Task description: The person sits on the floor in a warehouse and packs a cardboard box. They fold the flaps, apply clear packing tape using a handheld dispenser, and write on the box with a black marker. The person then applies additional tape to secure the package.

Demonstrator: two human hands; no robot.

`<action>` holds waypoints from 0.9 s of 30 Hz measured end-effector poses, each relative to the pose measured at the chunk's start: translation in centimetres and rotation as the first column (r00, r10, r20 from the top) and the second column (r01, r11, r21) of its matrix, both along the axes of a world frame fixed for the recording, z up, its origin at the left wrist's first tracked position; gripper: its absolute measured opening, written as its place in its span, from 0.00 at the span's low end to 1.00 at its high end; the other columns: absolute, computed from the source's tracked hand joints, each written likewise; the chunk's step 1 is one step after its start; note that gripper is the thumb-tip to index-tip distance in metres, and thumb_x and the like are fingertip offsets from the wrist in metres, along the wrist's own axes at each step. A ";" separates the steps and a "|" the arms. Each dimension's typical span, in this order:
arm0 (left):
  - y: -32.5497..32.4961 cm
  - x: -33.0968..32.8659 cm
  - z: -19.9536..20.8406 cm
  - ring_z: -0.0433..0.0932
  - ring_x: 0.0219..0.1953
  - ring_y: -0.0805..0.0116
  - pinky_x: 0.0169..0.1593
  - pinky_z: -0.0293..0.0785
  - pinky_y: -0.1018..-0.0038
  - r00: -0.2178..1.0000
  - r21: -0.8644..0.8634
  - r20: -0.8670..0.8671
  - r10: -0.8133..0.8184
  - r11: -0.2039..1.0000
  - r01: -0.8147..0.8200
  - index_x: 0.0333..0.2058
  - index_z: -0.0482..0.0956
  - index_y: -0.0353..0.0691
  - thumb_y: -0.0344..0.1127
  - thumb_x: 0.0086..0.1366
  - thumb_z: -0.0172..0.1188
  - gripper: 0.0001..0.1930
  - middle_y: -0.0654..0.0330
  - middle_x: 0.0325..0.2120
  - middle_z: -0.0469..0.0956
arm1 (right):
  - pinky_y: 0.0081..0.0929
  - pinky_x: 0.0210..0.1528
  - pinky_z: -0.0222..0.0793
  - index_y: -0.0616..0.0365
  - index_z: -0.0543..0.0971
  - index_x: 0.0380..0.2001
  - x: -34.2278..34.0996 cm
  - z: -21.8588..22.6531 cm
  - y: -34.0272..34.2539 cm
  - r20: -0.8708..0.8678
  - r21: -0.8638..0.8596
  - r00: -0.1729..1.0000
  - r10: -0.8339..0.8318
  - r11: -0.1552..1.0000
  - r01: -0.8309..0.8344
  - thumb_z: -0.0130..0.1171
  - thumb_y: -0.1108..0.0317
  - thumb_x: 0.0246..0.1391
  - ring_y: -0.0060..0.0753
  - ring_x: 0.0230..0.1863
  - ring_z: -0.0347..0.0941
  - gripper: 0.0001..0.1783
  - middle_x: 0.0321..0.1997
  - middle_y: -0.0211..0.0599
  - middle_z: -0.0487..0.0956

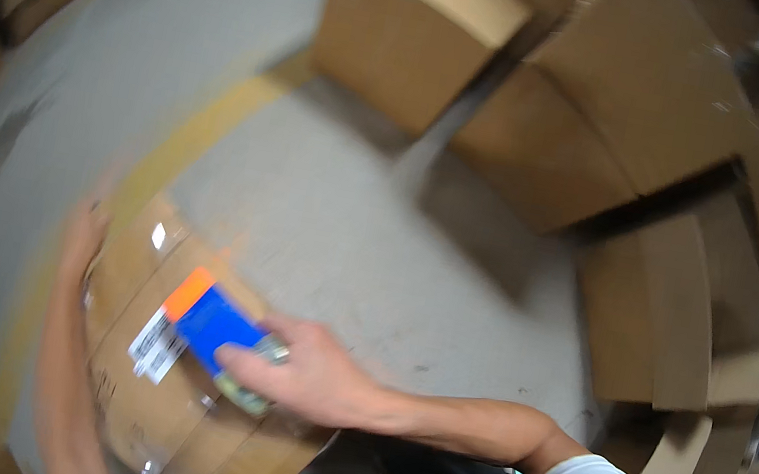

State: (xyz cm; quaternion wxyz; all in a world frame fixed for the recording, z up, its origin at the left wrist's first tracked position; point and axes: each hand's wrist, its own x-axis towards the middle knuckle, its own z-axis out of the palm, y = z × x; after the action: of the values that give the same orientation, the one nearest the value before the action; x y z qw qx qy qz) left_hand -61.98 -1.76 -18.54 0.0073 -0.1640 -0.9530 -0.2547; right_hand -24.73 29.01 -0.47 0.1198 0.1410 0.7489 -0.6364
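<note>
right hand [313, 383] fingers clamp a blue device [225, 337] flat against the carton [158, 401]; blurred left hand [83, 236] steadies its edge, fingers unclear.

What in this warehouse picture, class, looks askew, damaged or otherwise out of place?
Little stands out. The cardboard box under both hands sits at a slant to the yellow floor line, but looks whole. The stacked boxes behind stand at mixed angles, with no visible tears or spills. Motion blur hides finer damage.

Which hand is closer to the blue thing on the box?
Right. The right hand has its fingers on the blue thing; the left hand is off at the cardboard box's far left edge.
</note>
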 end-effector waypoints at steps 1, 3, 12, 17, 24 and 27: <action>0.3 1.9 0.4 0.80 0.57 0.47 0.59 0.74 0.61 0.994 0.057 0.066 0.083 0.995 -0.087 0.59 0.75 0.25 0.40 0.69 0.62 0.27 0.38 0.53 0.80 | 0.37 0.47 0.77 0.70 0.82 0.47 0.2 -0.4 -0.1 0.014 0.048 1.000 -0.008 0.999 0.007 0.63 0.40 0.59 0.37 0.41 0.81 0.36 0.40 0.49 0.85; 4.0 10.2 4.8 0.80 0.53 0.50 0.59 0.73 0.61 0.993 0.209 -0.001 0.122 0.971 -0.119 0.59 0.74 0.24 0.37 0.72 0.58 0.23 0.40 0.51 0.80 | 0.38 0.46 0.77 0.69 0.83 0.45 0.5 -0.5 1.1 0.017 0.113 0.999 -0.051 0.992 0.049 0.63 0.39 0.57 0.40 0.40 0.82 0.36 0.37 0.50 0.85; 7.7 40.4 14.9 0.76 0.54 0.40 0.59 0.71 0.55 0.934 0.099 -0.119 -0.338 0.932 0.350 0.48 0.79 0.29 0.28 0.63 0.66 0.16 0.42 0.49 0.78 | 0.36 0.42 0.76 0.63 0.86 0.36 2.1 0.5 1.6 -0.101 0.122 0.994 -0.041 0.991 0.053 0.63 0.36 0.52 0.36 0.35 0.81 0.34 0.33 0.45 0.85; -1.1 42.6 18.3 0.77 0.55 0.42 0.58 0.73 0.55 0.931 0.058 -0.288 -0.225 0.966 0.251 0.47 0.80 0.31 0.27 0.64 0.65 0.14 0.43 0.50 0.79 | 0.33 0.42 0.77 0.58 0.86 0.45 16.3 -0.4 4.3 0.040 -0.030 0.998 0.038 0.999 -0.036 0.63 0.35 0.53 0.26 0.36 0.80 0.34 0.35 0.36 0.85; -5.3 50.1 23.0 0.80 0.49 0.44 0.53 0.76 0.59 0.980 -0.037 -0.071 -0.186 0.982 0.184 0.44 0.81 0.30 0.26 0.63 0.64 0.11 0.45 0.48 0.80 | 0.40 0.52 0.77 0.61 0.88 0.42 24.5 -9.7 4.6 0.320 0.404 0.947 0.015 0.902 -0.150 0.59 0.33 0.54 0.40 0.44 0.85 0.38 0.40 0.49 0.87; -2.1 49.6 24.2 0.80 0.50 0.43 0.54 0.76 0.57 0.955 -0.070 -0.146 -0.258 0.966 0.250 0.45 0.81 0.31 0.25 0.61 0.64 0.12 0.45 0.48 0.80 | 0.43 0.50 0.76 0.60 0.89 0.36 18.6 -11.7 8.2 0.334 0.137 0.926 -0.178 0.981 0.139 0.59 0.32 0.54 0.38 0.44 0.84 0.36 0.41 0.53 0.86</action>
State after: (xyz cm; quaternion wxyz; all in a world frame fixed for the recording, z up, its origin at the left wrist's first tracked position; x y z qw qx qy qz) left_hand -12.35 -3.89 5.66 0.0437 -0.3042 -0.9267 -0.2161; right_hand -6.11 37.23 -12.19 0.1892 0.3167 0.7365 -0.5670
